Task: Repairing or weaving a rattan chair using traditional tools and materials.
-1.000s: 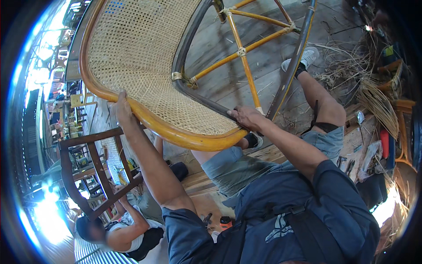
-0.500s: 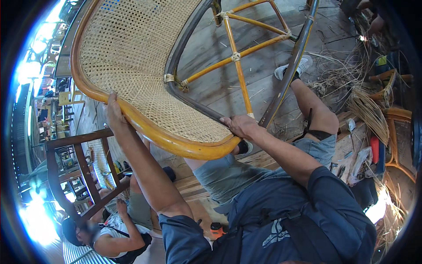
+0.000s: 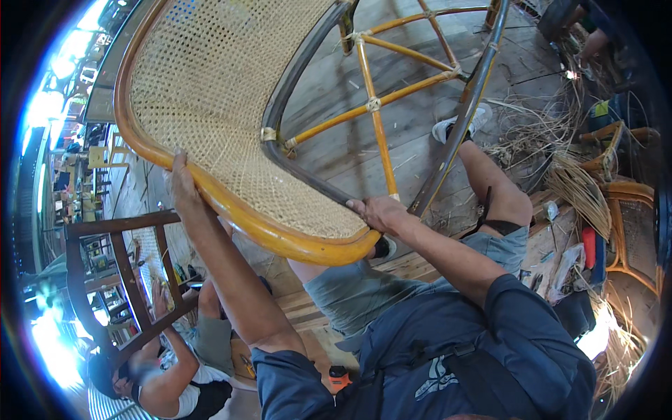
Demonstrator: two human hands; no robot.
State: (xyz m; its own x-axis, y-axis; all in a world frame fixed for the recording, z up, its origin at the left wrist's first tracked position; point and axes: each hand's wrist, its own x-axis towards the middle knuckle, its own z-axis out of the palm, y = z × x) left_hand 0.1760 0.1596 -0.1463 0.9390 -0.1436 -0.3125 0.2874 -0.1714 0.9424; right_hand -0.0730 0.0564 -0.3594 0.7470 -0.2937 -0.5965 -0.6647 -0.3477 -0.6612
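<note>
head: chair [image 3: 217, 105], littered plank floor [image 3: 327, 91]

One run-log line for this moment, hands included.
left hand: on rim | right hand: on dark rail | chair: woven cane, crossed poles | nearby: strip bundle

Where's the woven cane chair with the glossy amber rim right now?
In the head view, the cane chair spans the upper left and centre, with left hand on its amber rim, right hand at that rim's end.

Your left hand [image 3: 185, 189] grips the amber rim [image 3: 294, 244] of the cane chair [image 3: 210, 105]; your right hand [image 3: 385, 214] holds its corner by the dark pole [image 3: 308, 175].
</note>
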